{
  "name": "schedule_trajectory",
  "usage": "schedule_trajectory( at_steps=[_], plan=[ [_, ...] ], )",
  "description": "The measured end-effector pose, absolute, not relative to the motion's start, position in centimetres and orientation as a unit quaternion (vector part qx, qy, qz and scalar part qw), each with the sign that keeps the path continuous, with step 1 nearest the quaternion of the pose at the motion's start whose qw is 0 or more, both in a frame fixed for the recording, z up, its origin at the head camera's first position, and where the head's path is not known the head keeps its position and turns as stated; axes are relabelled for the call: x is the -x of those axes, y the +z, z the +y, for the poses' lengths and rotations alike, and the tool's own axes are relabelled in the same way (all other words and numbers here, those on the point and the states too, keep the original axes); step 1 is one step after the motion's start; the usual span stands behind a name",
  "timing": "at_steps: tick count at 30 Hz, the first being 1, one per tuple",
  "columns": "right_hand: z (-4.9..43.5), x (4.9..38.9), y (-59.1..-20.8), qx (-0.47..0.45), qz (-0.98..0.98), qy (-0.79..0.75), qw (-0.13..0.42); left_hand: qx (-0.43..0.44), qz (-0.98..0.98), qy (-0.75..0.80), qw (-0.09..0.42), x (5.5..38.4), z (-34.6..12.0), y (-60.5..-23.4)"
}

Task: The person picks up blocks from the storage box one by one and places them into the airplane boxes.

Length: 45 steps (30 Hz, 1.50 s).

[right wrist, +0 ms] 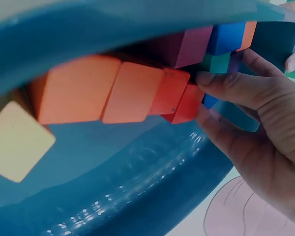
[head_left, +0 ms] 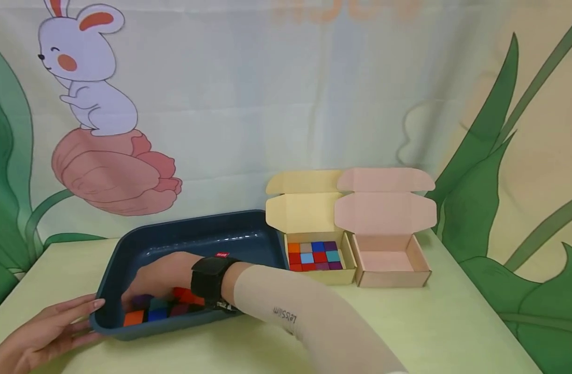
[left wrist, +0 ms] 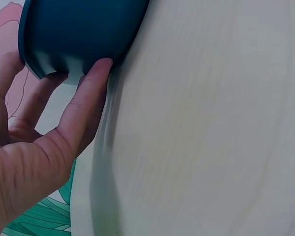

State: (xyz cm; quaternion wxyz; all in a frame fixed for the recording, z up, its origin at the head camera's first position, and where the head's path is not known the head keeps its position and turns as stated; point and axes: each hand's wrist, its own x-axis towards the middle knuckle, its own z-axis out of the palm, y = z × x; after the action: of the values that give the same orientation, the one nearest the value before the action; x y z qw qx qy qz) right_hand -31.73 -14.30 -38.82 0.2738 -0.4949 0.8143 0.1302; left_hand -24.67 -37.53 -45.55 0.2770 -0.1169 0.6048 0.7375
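Blocks [right wrist: 132, 96] crowd the right hand [head_left: 162, 272] inside the blue tray [head_left: 174, 326], along its near wall; whether thumb and finger have pinched one, I cannot tell. Packed this tightly, a pulled block might drag or tip its neighbours. At the tray's left end the left hand [head_left: 52, 327] grips the rim; a slack hold could let it slide. Just right of the tray, the partly filled yellow box [head_left: 325, 278] could be bumped and its rows jumbled.
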Motion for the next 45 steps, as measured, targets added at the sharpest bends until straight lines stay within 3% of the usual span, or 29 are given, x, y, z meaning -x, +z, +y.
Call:
schedule_trajectory(
  at_steps=[7,16,24,39,45],
  plan=[
    [-12.5,31.8,-39.0,0.497,0.817,0.126,0.265,0.113,0.614,0.732,0.273,24.3,-37.7,-46.2],
    [-11.3,31.8,-39.0,0.567,0.781,0.119,0.233,0.105,0.6,0.743,0.278,23.7,-38.1,-46.5],
    [-11.4,32.3,-38.4,0.552,0.798,0.134,0.199,0.075,0.592,0.751,0.283,24.2,-37.9,-46.2],
    [-11.2,32.8,-34.8,0.558,0.801,0.143,0.163,0.069,0.589,0.755,0.28,24.3,-38.1,-45.8],
    [-7.9,32.7,-32.7,0.583,0.79,0.13,0.138,0.071,0.596,0.751,0.276,24.3,-38.1,-46.2]
  ],
)
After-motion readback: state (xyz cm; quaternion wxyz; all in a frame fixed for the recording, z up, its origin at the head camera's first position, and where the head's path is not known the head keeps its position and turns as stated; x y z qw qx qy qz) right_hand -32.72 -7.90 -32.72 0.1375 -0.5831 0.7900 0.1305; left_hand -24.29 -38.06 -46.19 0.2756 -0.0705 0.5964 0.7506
